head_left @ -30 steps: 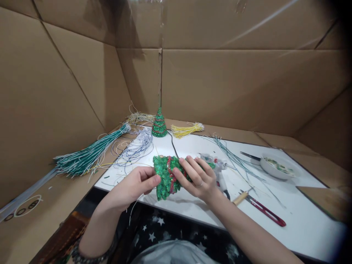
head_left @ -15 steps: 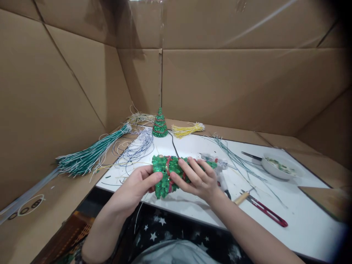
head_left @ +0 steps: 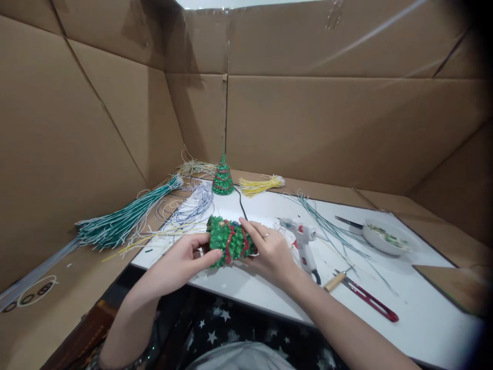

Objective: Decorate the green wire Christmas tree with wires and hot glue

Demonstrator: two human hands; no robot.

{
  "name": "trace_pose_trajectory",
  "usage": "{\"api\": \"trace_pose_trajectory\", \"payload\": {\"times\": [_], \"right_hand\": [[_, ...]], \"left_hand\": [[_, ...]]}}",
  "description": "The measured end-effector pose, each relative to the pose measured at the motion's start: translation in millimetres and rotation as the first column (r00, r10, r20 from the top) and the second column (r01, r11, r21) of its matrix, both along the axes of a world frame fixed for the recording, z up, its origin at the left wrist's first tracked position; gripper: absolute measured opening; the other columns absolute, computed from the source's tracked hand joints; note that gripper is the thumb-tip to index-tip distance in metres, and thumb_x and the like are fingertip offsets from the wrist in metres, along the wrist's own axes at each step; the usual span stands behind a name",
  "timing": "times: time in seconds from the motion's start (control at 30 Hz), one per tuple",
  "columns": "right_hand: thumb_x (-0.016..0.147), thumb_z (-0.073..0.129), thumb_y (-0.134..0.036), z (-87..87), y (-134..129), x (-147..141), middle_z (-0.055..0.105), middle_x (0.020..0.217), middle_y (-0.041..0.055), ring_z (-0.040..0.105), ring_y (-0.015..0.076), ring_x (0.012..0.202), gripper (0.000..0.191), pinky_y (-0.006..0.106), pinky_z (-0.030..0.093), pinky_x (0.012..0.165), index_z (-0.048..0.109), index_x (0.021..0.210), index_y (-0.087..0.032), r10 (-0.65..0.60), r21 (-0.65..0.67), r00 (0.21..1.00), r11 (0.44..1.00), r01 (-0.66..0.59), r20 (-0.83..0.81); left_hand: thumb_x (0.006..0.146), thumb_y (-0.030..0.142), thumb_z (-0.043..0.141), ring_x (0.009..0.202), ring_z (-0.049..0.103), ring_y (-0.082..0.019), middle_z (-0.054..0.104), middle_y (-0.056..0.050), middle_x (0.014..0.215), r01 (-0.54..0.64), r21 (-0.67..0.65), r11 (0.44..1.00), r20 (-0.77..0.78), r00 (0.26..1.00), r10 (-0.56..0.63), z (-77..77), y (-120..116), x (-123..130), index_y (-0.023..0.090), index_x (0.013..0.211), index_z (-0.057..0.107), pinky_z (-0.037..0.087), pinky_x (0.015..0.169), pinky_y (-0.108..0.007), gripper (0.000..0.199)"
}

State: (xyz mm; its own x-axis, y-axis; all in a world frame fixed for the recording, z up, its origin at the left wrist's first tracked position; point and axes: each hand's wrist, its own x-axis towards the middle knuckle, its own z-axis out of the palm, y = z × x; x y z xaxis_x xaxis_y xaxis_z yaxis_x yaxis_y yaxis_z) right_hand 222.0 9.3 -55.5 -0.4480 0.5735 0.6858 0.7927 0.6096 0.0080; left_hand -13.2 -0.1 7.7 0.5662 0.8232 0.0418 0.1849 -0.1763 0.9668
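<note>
Now the beaded green tree [head_left: 227, 241] lies on its side just above the counter [head_left: 416, 308] front edge, shifted leftward and rotated compared with a second ago, so its wider base faces the left hand [head_left: 181, 259]. Left hand clamps the base end, thumb and fingers closed on it; right hand [head_left: 269, 252] wraps the narrower end from above. Judgement: piece is being turned for inspection. Appearance: dense glittering green beads, red bead bands crossing the body. Glue gun [head_left: 302, 239] sits just beside the right hand, untouched.
</note>
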Motion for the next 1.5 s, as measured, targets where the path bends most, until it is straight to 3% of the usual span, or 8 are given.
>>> {"api": "trace_pose_trajectory", "payload": {"times": [0.23, 0.47, 0.7, 0.87, 1.0, 1.17, 1.33, 1.5], "right_hand": [[0.065, 0.081, -0.06, -2.4, -7.8, -17.2, 0.068, 0.115, 0.0106, 0.07, 0.0274, 0.086, 0.095, 0.035, 0.051, 0.065, 0.042, 0.142, -0.021, -0.118, -0.324, 0.993, 0.941, 0.103, -0.027], [0.066, 0.075, -0.068, -3.9, -6.4, -20.9, 0.067, 0.116, 0.0103, 0.068, 0.0277, 0.09, 0.097, 0.035, 0.049, 0.066, 0.039, 0.144, -0.022, -0.125, -0.396, 0.992, 0.912, 0.11, -0.013], [0.085, 0.06, -0.062, 1.7, -6.0, -13.6, 0.062, 0.13, 0.0159, 0.058, 0.0309, 0.118, 0.076, 0.042, 0.044, 0.097, 0.042, 0.144, -0.016, -0.145, 0.011, 0.989, 0.989, 0.145, -0.016], [0.091, 0.059, -0.05, -0.5, -10.0, 0.5, 0.07, 0.115, 0.0043, 0.057, 0.026, 0.115, 0.039, 0.041, 0.037, 0.1, 0.059, 0.127, -0.033, -0.086, 0.391, 0.994, 0.914, 0.104, -0.064], [0.096, 0.052, -0.022, -3.2, -0.3, -0.2, 0.073, 0.091, 0.0034, 0.062, 0.0206, 0.094, 0.021, 0.038, 0.041, 0.088, 0.068, 0.109, -0.027, -0.071, 0.071, 0.997, 0.995, 0.073, -0.027], [0.088, 0.061, -0.009, -6.7, 18.9, -10.4, 0.071, 0.104, 0.0068, 0.06, 0.0207, 0.097, 0.023, 0.036, 0.044, 0.082, 0.07, 0.103, -0.024, 0.013, -0.118, 0.999, 0.993, -0.008, 0.044], [0.085, 0.066, -0.008, -15.2, 28.9, -16.1, 0.069, 0.113, 0.0049, 0.059, 0.0206, 0.101, 0.017, 0.036, 0.046, 0.084, 0.069, 0.086, -0.024, 0.17, -0.224, 0.984, 0.962, -0.155, 0.05], [0.094, 0.05, -0.01, -9.9, 23.1, -18.8, 0.068, 0.111, 0.0064, 0.06, 0.0186, 0.102, 0.014, 0.034, 0.051, 0.085, 0.057, 0.095, -0.023, 0.305, -0.254, 0.948, 0.913, -0.319, -0.094]], "left_hand": [[0.075, 0.05, 0.074, 0.052, 0.046, -0.009, 0.061, 0.002, 0.063, -0.143, -0.189, 0.972, 0.042, 0.987, 0.154, -9.0, 16.4, -1.9, 0.016, 0.087, 0.072, 0.035, 0.049, -0.019, 0.036], [0.071, 0.048, 0.079, 0.055, 0.053, -0.013, 0.066, -0.001, 0.064, -0.18, -0.177, 0.968, 0.055, 0.98, 0.192, -20.7, 28.3, -5.5, 0.016, 0.073, 0.07, 0.043, 0.051, -0.021, 0.033], [0.068, 0.035, 0.083, 0.082, 0.071, -0.023, 0.077, -0.006, 0.085, -0.154, -0.334, 0.93, 0.241, 0.94, 0.242, -25.2, 29.9, -7.7, 0.018, 0.094, 0.076, 0.058, 0.07, -0.028, 0.032], [0.076, 0.035, 0.078, 0.086, 0.073, -0.025, 0.078, -0.009, 0.091, -0.286, -0.487, 0.825, 0.429, 0.744, 0.511, -12.0, 21.2, -14.8, 0.016, 0.098, 0.075, 0.062, 0.073, -0.031, 0.029], [0.087, 0.027, 0.066, 0.094, 0.073, -0.022, 0.078, -0.005, 0.1, -0.438, -0.441, 0.784, 0.583, 0.524, 0.621, 3.5, 11.7, -18.5, 0.018, 0.104, 0.073, 0.062, 0.081, -0.028, 0.02], [0.081, 0.022, 0.073, 0.108, 0.069, -0.023, 0.075, -0.004, 0.113, -0.494, -0.355, 0.793, 0.712, 0.407, 0.572, 9.8, 5.9, -11.4, 0.02, 0.098, 0.073, 0.061, 0.087, -0.028, 0.017], [0.079, 0.031, 0.077, 0.111, 0.067, -0.026, 0.074, -0.006, 0.114, -0.481, -0.29, 0.827, 0.747, 0.426, 0.51, 6.4, 5.1, -2.4, 0.022, 0.104, 0.073, 0.059, 0.092, -0.035, 0.027], [0.083, 0.044, 0.071, 0.106, 0.069, -0.024, 0.076, -0.007, 0.105, -0.488, -0.224, 0.844, 0.76, 0.455, 0.464, 2.0, 2.4, 2.6, 0.018, 0.104, 0.072, 0.055, 0.096, -0.036, 0.033]]}}
